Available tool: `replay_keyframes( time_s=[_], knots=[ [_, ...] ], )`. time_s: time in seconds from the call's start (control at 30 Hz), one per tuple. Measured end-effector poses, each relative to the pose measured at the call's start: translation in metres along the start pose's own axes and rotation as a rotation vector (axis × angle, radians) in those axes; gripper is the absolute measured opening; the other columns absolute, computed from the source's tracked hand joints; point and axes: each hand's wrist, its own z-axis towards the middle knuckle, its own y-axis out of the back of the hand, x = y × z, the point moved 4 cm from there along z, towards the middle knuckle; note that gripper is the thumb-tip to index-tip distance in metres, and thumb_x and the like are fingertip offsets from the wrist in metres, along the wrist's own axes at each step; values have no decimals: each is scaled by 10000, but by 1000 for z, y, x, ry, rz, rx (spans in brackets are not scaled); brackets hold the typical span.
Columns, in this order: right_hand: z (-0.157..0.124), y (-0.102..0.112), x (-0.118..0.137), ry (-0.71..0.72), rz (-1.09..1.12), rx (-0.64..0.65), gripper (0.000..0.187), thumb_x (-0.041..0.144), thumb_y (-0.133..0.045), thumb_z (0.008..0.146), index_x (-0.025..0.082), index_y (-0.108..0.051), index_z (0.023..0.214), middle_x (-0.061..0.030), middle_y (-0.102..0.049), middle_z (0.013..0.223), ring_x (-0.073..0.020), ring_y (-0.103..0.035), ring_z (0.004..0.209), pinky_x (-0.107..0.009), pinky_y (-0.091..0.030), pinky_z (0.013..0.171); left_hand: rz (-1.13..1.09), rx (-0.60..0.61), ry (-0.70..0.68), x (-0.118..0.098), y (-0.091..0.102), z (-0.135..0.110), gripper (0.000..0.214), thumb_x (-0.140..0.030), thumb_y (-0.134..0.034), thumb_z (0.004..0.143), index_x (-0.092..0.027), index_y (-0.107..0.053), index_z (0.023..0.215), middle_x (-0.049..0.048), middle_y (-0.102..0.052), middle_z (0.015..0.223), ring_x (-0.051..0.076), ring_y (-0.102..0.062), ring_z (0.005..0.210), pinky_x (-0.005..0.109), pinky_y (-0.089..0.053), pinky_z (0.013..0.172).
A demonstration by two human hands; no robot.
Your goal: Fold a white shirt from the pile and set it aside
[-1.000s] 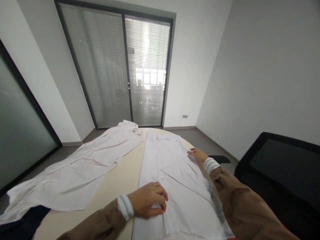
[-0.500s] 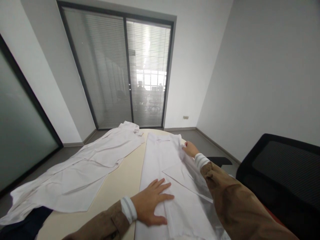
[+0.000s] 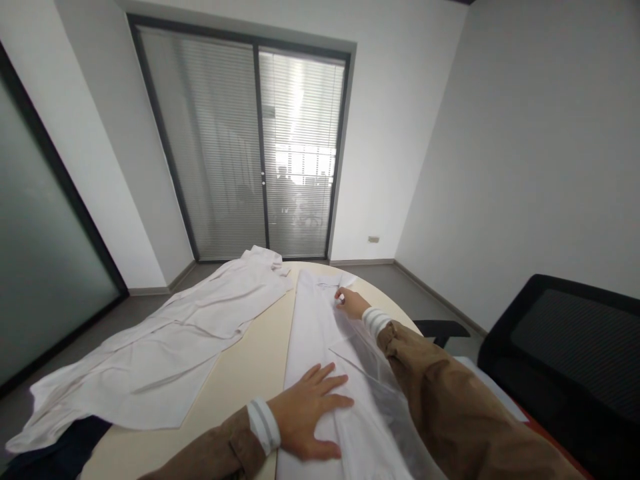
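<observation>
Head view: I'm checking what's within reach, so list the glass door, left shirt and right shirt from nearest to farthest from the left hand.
1. Right shirt: directly under the left hand.
2. Left shirt: to the hand's left, across a strip of table.
3. Glass door: ahead, beyond the table.

Pale walls point(image 3: 525, 153) and grey floor point(image 3: 396, 283) frame 2 blind-covered panels point(image 3: 220, 167), perhaps glass doors, the right panel brighter.

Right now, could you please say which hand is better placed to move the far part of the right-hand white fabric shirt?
Probably the right hand, which appears to pinch the shirt near its far end; the left hand lies spread on its nearer part.
</observation>
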Motion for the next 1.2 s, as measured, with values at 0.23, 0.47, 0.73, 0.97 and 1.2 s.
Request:
replay_keyframes(
  time_s=[0.23,0.47,0.73,0.97,1.2],
  knots=[
    [-12,-19,13,116,118,219,510,105,-622,848,216,-546,1340,-62,-709,1118,-148,-667,897,-238,-493,799,10,14,-4,0,1,-1,879,-701,-636,778,-276,-387,1506,130,-264,1625,447,-150,1488,681,-123,1166],
    [-44,9,-16,-1,154,442,349,462,-623,885,133,-647,1000,-81,-728,850,-123,-626,600,-225,-491,553,25,-2,-3,-1,0,0,876,-666,-663,767,-263,-399,1499,140,-307,1606,449,-169,1484,674,-128,1169],
    [-107,2,-2,-85,27,823,426,602,-783,640,210,-632,564,-58,-702,659,-176,-666,605,-260,-467,558,50,-46,4,-3,0,0,823,-653,-686,759,-265,-469,1451,150,-326,1594,439,-208,1478,642,-151,1181],
    [-107,-19,6,-79,10,801,225,295,-666,722,172,-601,545,-8,-655,554,-137,-619,513,-251,-522,585,77,-64,-10,-3,-2,1,800,-656,-689,757,-261,-492,1425,155,-371,1564,428,-244,1470,631,-177,1183],
    [-108,-11,11,-46,-196,670,399,457,-642,764,164,-604,496,-71,-701,620,-192,-683,595,-295,-525,661,73,-95,-14,-3,-3,2,801,-637,-676,773,-234,-458,1431,156,-435,1508,417,-273,1460,617,-185,1189]
  ],
)
